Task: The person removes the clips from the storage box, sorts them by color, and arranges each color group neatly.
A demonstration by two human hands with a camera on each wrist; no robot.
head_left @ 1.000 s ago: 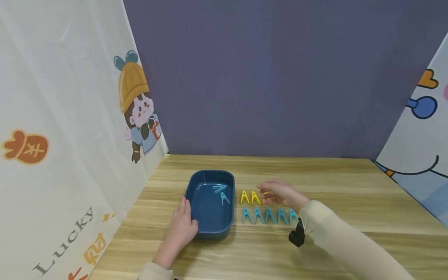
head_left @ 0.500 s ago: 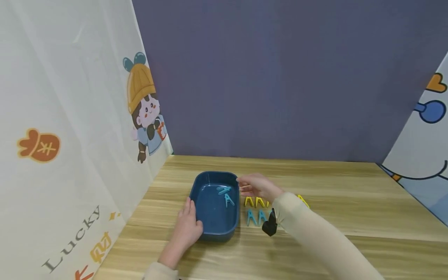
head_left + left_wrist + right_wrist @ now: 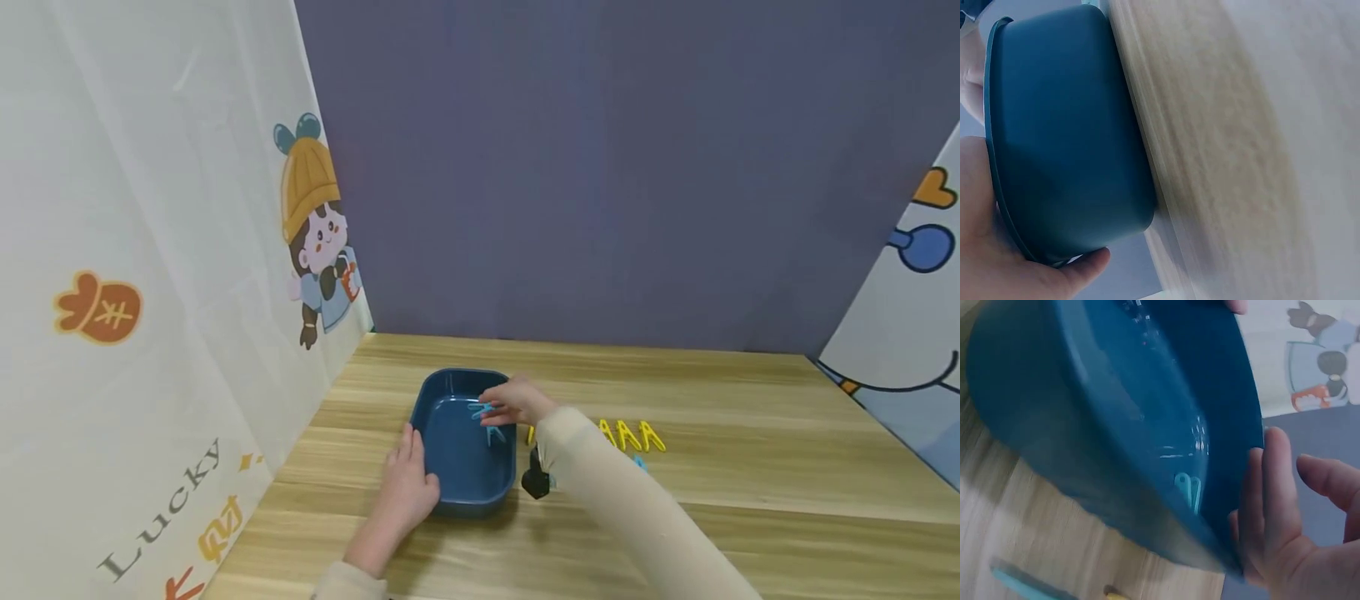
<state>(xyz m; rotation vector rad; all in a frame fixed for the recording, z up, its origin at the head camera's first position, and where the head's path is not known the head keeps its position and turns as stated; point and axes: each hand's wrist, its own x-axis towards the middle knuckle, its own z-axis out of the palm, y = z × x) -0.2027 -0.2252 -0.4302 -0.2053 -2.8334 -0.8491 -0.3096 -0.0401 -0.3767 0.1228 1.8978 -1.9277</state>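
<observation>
My left hand [image 3: 408,492] holds the left rim of a dark blue plastic basin [image 3: 465,471], its fingers along the rim; in the left wrist view its thumb [image 3: 1088,269] lies against the outer wall. Over the basin's right side is my right hand [image 3: 517,400], fingers loosely extended. In the right wrist view its thumb [image 3: 1329,478] stands apart from the fingers [image 3: 1279,481], and nothing shows between them. Inside the basin, below that hand, lie a light blue clothespin [image 3: 480,410] and another light blue clothespin [image 3: 496,435], partly hidden.
Right of the basin, several yellow clothespins [image 3: 627,435] stand in a row on the wooden table [image 3: 712,467]. A light blue clothespin [image 3: 639,462] peeks out past the right sleeve [image 3: 622,492], which covers part of the rows. A purple-grey panel [image 3: 570,167] rises behind the table.
From above the yellow clothespins, my right hand has moved left past the basin's rim to over its inside. The left hand stays on the rim. The head view has shifted slightly.
</observation>
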